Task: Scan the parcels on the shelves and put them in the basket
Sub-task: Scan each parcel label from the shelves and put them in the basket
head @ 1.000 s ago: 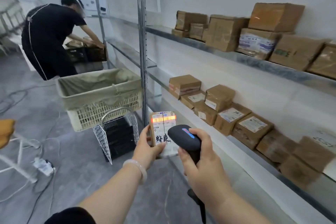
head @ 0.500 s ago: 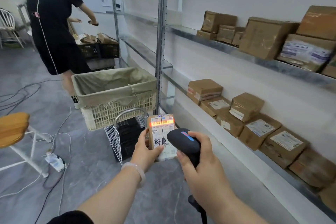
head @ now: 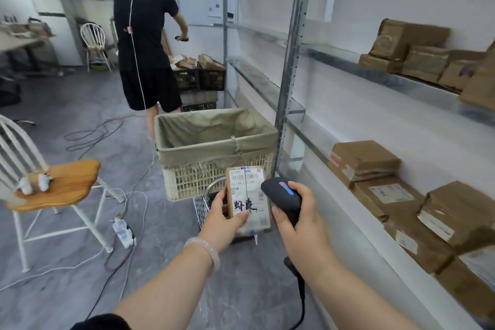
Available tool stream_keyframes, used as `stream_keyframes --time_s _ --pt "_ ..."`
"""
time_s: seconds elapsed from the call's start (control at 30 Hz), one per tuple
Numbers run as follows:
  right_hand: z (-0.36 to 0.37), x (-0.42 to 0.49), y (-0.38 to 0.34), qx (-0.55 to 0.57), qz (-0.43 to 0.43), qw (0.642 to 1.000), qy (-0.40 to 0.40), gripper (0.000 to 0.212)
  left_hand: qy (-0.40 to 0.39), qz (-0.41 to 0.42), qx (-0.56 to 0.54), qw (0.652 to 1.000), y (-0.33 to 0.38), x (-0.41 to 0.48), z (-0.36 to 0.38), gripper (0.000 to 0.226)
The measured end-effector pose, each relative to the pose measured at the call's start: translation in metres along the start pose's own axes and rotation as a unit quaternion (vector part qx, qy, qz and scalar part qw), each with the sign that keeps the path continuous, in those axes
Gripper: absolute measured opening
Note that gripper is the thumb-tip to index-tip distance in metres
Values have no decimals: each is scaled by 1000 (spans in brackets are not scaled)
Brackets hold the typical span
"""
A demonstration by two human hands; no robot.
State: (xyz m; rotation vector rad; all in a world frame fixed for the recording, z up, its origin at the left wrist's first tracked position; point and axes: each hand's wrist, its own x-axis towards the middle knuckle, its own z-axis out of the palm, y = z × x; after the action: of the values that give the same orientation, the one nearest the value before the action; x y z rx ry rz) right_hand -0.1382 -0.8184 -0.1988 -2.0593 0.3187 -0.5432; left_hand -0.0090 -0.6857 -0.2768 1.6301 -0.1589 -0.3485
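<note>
By the shelves [head: 388, 80], red scan glow gone, probably read; before the basket [head: 214, 149], left hand [head: 223, 221] grips parcel [head: 247, 195], right hand [head: 304, 230] grips scanner [head: 281, 195].

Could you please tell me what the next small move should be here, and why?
Probably carry the small brown cardboard parcel forward over the cloth-lined plastic basket just ahead: the left hand grips it label showing, the black handheld scanner in the right hand casts no light on it, so the scan seems done.
</note>
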Motion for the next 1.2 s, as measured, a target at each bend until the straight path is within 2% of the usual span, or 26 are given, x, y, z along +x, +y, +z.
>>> stream_keyframes --time_s 0.13,0.3,0.43,0.6,0.77,0.93,1.03,1.13,1.2 --pt "13 73 17 19 -9 999 -47 47 34 -4 -4 999 16 47 -2 81" --pt "30 147 27 41 -34 993 -102 48 100 -9 -46 994 38 102 0 58" --pt "58 195 33 47 -37 992 -114 49 127 -12 -41 991 46 139 -11 58" --pt "106 257 35 53 -34 990 -125 49 113 14 -42 993 49 191 -41 80" --pt "166 323 32 40 -25 988 -147 50 86 20 -29 996 47 264 -84 63" --pt "245 398 19 45 -8 989 -139 48 87 -5 -24 996 49 356 -147 65" --pt "289 441 7 26 -2 990 -139 48 84 -13 12 996 56 408 -185 57" --pt "323 480 2 24 9 992 -126 49 85 -54 83 991 61 455 -217 92" --pt "336 496 4 27 20 993 -110 48 78 -64 148 984 56 477 -231 91"
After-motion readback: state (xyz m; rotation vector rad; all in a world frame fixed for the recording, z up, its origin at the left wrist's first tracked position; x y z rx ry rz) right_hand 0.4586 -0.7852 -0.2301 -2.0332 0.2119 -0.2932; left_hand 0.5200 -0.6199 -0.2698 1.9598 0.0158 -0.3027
